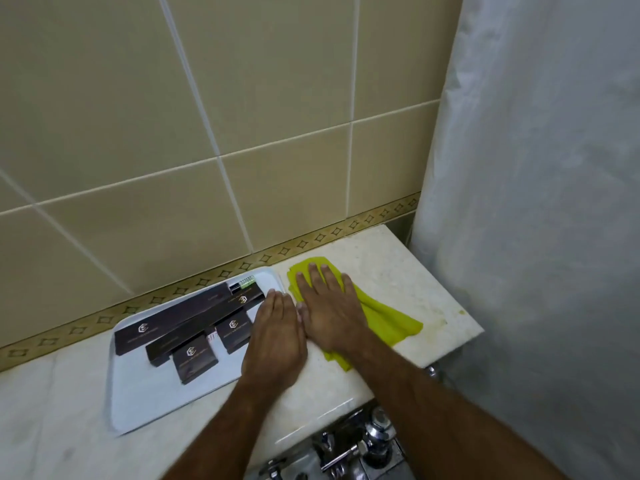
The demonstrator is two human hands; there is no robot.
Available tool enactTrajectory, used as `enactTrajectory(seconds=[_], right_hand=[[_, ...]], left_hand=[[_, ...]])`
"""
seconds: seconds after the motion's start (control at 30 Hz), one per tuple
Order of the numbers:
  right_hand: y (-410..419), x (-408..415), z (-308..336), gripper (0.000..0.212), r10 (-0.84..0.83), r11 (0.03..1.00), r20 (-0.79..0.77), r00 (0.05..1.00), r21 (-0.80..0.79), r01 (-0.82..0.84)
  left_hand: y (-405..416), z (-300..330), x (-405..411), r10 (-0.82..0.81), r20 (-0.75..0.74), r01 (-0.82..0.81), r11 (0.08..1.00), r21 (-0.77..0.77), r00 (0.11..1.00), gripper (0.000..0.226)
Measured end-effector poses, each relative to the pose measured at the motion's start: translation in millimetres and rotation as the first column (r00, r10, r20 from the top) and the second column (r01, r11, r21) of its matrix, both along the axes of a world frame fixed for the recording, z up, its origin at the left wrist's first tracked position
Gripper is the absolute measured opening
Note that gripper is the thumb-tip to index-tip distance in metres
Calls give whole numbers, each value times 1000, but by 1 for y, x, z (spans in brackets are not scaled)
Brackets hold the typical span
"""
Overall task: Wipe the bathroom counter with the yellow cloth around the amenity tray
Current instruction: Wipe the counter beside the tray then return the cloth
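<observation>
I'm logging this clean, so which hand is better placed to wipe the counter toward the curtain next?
Right. The right hand lies flat on the cloth, on the curtain side. The left hand rests on the tray edge.

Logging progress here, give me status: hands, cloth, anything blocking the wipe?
Right hand flat on yellow cloth, pressing it to counter. Left hand flat on tray edge. Tray of dark boxes beside the cloth.
</observation>
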State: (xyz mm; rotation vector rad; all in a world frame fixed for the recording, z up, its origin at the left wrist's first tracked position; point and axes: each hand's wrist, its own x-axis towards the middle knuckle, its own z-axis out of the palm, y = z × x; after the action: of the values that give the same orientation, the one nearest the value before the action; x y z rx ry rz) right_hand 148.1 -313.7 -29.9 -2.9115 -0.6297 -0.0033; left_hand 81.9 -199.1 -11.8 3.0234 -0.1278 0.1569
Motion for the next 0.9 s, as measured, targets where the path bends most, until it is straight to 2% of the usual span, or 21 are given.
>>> enactTrajectory(seconds=[0.1,0.2,0.37,0.5,0.67,0.73,0.9], right_hand=[[-12,31,2,58,38,999,35,999,-13,-37],[-41,62,3,56,62,997,44,997,-54,-60],[-124,73,1,55,-68,992,65,996,-99,75],[-158,35,4,53,-159,985,51,986,-61,162],[-149,-31,5,56,-270,960,36,962,-66,272],[-135,-54,6,57,-273,960,11,962,-64,273],[-90,-106,14,59,-214,975,-100,972,-85,205]], left_hand=[[1,-1,0,-1,-40,2,1000,21,999,53],[1,-4,4,36,3,-36,999,-3,999,57],[-1,-4,4,37,-45,-38,999,-30,998,60],[-3,-1,2,46,-61,-48,998,-29,997,62],[-8,1,2,76,-82,-74,997,17,994,60],[-15,11,2,118,-76,-115,992,47,990,60],[-7,53,-41,276,-22,-277,957,-82,961,57]])
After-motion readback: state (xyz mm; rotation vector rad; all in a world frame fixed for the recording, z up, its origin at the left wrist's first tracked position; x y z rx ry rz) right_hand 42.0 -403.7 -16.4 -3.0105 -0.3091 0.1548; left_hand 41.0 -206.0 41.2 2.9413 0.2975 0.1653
